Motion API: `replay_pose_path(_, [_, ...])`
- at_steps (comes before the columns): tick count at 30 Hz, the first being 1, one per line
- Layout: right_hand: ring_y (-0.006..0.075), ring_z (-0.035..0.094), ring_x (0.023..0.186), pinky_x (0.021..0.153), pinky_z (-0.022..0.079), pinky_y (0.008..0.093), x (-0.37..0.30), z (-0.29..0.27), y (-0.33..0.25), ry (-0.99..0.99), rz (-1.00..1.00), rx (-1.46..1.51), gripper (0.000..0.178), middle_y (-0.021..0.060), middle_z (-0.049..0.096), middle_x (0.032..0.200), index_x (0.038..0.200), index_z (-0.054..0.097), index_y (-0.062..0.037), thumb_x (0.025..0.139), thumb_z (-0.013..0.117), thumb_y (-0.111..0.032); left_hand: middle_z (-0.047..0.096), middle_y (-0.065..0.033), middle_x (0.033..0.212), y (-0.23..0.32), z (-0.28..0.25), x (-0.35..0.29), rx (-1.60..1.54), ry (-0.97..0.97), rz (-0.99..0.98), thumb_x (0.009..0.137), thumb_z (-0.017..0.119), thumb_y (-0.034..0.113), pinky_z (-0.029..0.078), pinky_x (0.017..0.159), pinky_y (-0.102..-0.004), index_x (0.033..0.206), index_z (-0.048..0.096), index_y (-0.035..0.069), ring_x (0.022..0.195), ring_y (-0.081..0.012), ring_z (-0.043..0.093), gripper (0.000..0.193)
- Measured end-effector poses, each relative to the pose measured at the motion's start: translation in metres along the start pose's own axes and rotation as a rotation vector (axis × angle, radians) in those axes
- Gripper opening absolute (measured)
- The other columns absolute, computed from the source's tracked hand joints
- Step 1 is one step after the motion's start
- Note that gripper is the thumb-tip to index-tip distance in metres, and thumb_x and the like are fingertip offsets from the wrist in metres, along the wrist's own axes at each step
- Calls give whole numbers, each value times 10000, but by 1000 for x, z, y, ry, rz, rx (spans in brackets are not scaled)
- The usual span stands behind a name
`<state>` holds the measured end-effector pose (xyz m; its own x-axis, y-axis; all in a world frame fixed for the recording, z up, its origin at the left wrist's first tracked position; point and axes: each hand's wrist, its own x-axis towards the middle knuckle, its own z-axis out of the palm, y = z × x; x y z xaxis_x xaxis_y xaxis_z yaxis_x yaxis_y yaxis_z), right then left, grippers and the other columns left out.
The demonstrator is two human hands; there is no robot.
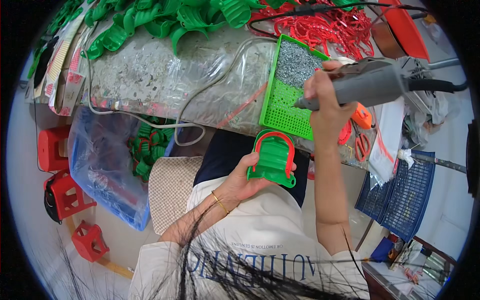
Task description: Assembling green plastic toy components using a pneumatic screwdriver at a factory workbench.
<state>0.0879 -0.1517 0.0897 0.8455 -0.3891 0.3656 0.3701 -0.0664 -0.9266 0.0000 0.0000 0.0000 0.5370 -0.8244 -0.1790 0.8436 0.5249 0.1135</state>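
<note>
A person's left hand [240, 181] grips a green curved plastic piece [272, 162] fitted with a red U-shaped strip [290, 150], held close to the body just off the table's [150, 75] near edge. The right hand [327, 102] wraps its fingers around a grey corded power driver [370, 82], its tip over the perforated end of a green tray [286, 120] partly covered with small silvery metal pieces [297, 61].

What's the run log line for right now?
left hand: holds green plastic piece with red U-shaped strip | right hand: grips grey power tool, tip over green tray | tray: small silvery pieces at far end
</note>
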Motion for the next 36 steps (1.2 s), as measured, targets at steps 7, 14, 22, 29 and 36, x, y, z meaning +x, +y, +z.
replay_pose_path(7, [114,503,546,521,423,263,-15,6,39,65,40,19,170,48,538,687,990,543,29,829,597,17,526,-253,1223,1,-3,-4,8,35,-29,810,559,534,420,989,-461,1343,382,10,1122,-341,543,768])
replay_pose_path(14, [117,517,559,524,430,261,-16,13,44,48,36,19,172,45,546,707,994,544,19,831,596,22,516,-227,1251,1,-11,-2,-59,-40,-17,839,578,470,398,1013,-484,1339,372,-9,1177,-341,510,723])
replay_pose_path(22, [115,515,568,534,427,257,-20,12,53,49,26,5,158,45,541,716,980,535,13,835,596,20,518,-221,1254,2,-11,-3,-74,-48,-14,843,586,444,407,1005,-482,1342,364,-11,1173,-342,516,711])
replay_pose_path(29, [120,512,575,531,418,258,-19,12,49,46,22,9,164,46,534,722,993,532,20,838,585,19,518,-198,1260,4,-9,-2,-73,-26,-22,830,604,453,411,1000,-489,1340,370,-9,1174,-348,515,727])
replay_pose_path(36, [116,425,508,506,379,278,-15,17,-5,76,35,175,203,38,476,643,1019,515,33,828,581,11,516,-191,1261,3,-13,0,-89,-6,10,826,612,436,412,997,-495,1338,375,-11,1172,-360,511,720])
